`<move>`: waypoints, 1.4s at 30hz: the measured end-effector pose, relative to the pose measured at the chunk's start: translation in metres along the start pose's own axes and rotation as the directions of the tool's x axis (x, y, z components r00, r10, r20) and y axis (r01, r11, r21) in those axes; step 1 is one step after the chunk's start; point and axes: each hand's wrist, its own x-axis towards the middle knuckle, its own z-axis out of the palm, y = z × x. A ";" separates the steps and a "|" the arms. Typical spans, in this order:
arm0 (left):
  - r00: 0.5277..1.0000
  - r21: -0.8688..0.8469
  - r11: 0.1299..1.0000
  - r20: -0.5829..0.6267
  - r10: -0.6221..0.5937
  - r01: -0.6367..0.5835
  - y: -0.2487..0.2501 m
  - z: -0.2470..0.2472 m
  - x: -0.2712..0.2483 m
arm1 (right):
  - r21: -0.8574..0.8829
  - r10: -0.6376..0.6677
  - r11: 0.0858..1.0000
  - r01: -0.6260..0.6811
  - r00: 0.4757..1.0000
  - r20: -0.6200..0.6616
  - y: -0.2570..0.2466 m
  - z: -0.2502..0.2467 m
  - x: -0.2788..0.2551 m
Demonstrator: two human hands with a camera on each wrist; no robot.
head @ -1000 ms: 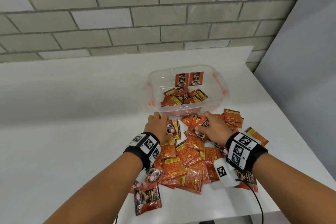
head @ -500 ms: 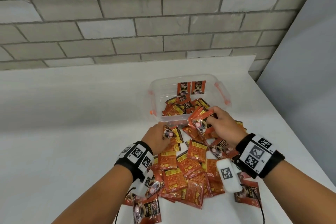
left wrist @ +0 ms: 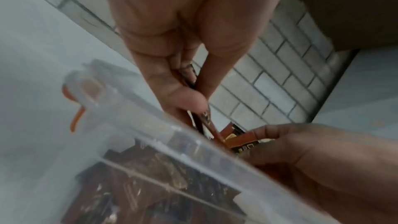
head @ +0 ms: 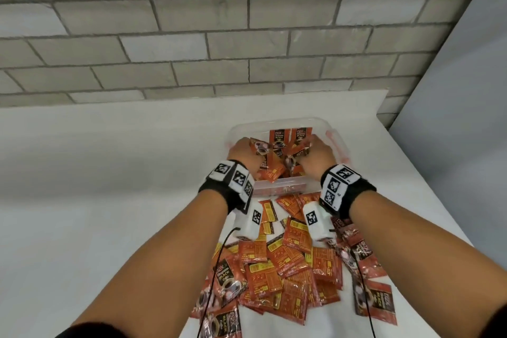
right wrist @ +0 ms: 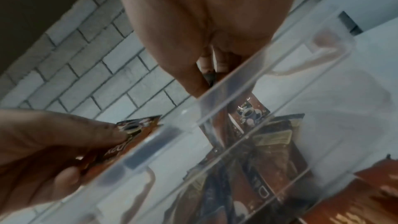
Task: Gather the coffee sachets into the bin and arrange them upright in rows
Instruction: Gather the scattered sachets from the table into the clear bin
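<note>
White tabletop [head: 109,200]: foil sachets [head: 285,263], clear bin [head: 337,143].

White table [head: 109,200] under me, running back to a grey brick wall [head: 247,35]; wall fills the top of my head view and shows behind in both wrist views; plain grey panel [head: 466,118] stands on my right, meeting the wall at the corner; black bands with white square-code tags [head: 233,178] on my wrists; thin black cables [head: 212,269] trail from the white camera pods [head: 315,223] below them.
</note>
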 end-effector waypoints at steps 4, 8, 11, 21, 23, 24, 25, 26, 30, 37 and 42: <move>0.994 0.142 0.985 -0.042 -0.096 0.102 0.000 0.016 0.024 | -0.132 0.044 0.991 -0.032 0.995 0.089 -0.001 0.007 0.010; 0.988 0.100 0.983 -0.031 -0.151 0.154 0.000 0.022 0.026 | -0.194 0.038 0.981 -0.014 0.992 0.122 0.000 0.005 0.011; 0.996 0.141 0.986 0.007 -0.092 0.090 0.000 0.018 0.018 | -0.176 -0.005 0.984 0.022 0.996 0.095 0.005 0.003 0.007; 0.990 -0.007 0.990 0.000 0.138 -0.138 -0.040 -0.013 -0.081 | 0.094 -0.061 0.993 0.068 0.995 -0.074 0.062 -0.042 -0.053; 0.997 0.079 0.993 0.019 0.081 -0.082 -0.063 -0.004 -0.085 | 0.058 0.025 0.998 -0.021 0.997 -0.069 0.085 -0.049 -0.064; 0.998 0.136 0.989 0.038 0.054 -0.059 -0.072 0.002 -0.084 | 0.033 0.076 0.997 -0.074 0.994 -0.074 0.097 -0.052 -0.068; 0.997 0.198 0.979 0.066 0.044 -0.056 -0.080 0.009 -0.081 | 0.012 0.123 0.992 -0.123 0.990 -0.074 0.108 -0.055 -0.073; 0.994 0.258 0.964 0.099 0.042 -0.066 -0.085 0.015 -0.079 | -0.023 0.166 0.986 -0.168 0.984 -0.067 0.119 -0.057 -0.078; 0.971 0.403 0.901 0.230 0.072 -0.162 -0.091 0.040 -0.070 | -0.131 0.193 0.973 -0.191 0.981 0.005 0.148 -0.053 -0.095; 0.989 0.627 0.779 0.101 -0.109 0.022 -0.082 0.055 -0.060 | -0.224 0.146 0.970 -0.095 0.964 0.222 0.146 -0.048 -0.121; 0.986 0.712 0.700 0.068 -0.153 0.059 -0.077 0.055 -0.054 | -0.175 0.157 0.977 -0.121 0.964 0.215 0.144 -0.037 -0.130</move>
